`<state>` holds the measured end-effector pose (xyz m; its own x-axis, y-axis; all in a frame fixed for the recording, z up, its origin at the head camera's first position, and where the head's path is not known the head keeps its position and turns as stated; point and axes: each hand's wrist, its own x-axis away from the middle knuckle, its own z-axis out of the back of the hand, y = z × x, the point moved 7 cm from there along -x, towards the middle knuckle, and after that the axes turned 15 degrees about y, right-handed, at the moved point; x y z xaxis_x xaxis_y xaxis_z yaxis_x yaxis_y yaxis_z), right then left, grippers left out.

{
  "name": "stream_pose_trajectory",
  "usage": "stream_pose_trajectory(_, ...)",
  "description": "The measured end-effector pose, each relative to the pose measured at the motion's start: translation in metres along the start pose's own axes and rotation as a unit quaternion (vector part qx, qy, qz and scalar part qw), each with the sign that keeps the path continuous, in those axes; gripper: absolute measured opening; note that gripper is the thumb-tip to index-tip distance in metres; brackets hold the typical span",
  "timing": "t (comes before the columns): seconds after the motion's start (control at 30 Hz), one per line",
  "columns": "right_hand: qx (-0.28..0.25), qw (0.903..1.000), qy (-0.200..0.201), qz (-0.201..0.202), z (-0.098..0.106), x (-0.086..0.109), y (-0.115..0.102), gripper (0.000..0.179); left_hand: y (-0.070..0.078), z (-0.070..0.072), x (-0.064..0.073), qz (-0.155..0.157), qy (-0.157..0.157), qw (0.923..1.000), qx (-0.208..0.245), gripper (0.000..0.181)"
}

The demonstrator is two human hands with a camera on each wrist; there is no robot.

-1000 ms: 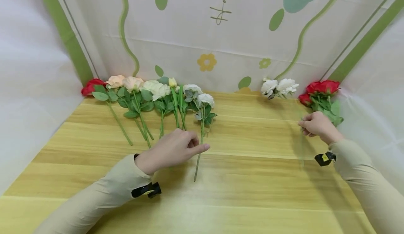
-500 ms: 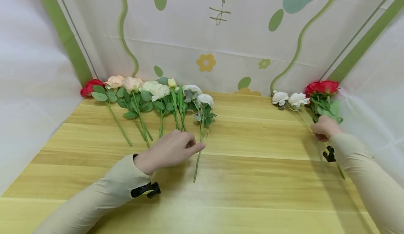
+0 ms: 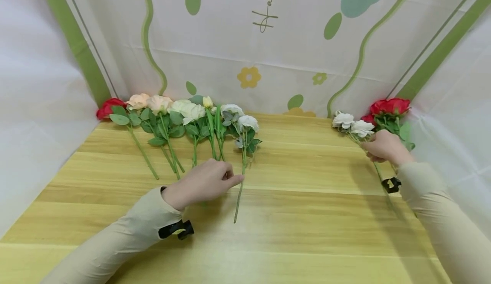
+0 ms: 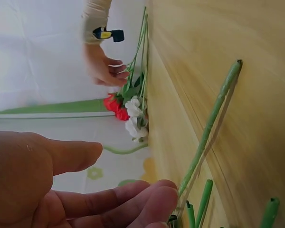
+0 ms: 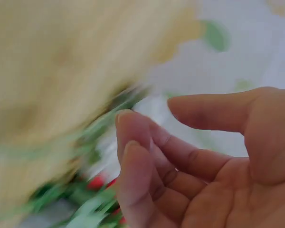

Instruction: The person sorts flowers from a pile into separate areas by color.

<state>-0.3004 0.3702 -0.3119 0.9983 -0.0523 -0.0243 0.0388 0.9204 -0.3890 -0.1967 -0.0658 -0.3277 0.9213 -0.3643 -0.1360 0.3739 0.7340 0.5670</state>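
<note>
White spray at the centre (image 3: 244,160) lies with its bare stem end pointed toward the near side of the wooden table (image 3: 307,233). Its stem is overlapped by the thumb tip of the left hand (image 3: 203,185), though contact cannot be confirmed; thumb and fingers are parted, and nothing is seen gripped between them. If this hand were swept sideways, the stem could probably be rolled or dragged, since it is not pinched.

Farther out, the stem of the right-hand white spray (image 3: 362,128) is covered in part by the right hand (image 3: 388,148); its thumb, too, is spread from its curved fingers, with no stem seen in the gap. That spray is set just beside the red flowers (image 3: 391,106), so leaves (image 3: 404,131) might be snagged if it were pulled.

Beyond the hands, the flower heads are lined up near the table's back edge, close to the patterned cloth (image 3: 230,41); blooms could be crushed by a forward push. Most room is offered between the two groups and across the near boards. At right, movement is limited by the white side cloth (image 3: 452,139); at left, the table is bounded by a slanting edge.
</note>
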Motion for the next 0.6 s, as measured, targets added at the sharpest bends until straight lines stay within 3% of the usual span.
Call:
stream_pose_trajectory(0.17,-0.094,0.9954,0.007,0.020,-0.009,0.025,-0.058,0.045,-0.006,0.000,-0.003,0.015,-0.007,0.9999,0.001,0.034)
stream_pose_trajectory(0.33,-0.140,0.9886,0.004,0.056,-0.024,0.053,-0.107,0.037,-0.007,0.003,-0.012,0.025,-0.008,0.9996,0.000,0.043)
stream_pose_trajectory(0.6,-0.157,0.9825,-0.023,0.098,-0.039,0.074,-0.150,0.027,0.002,-0.007,-0.033,0.036,-0.037,0.9983,-0.026,0.050)
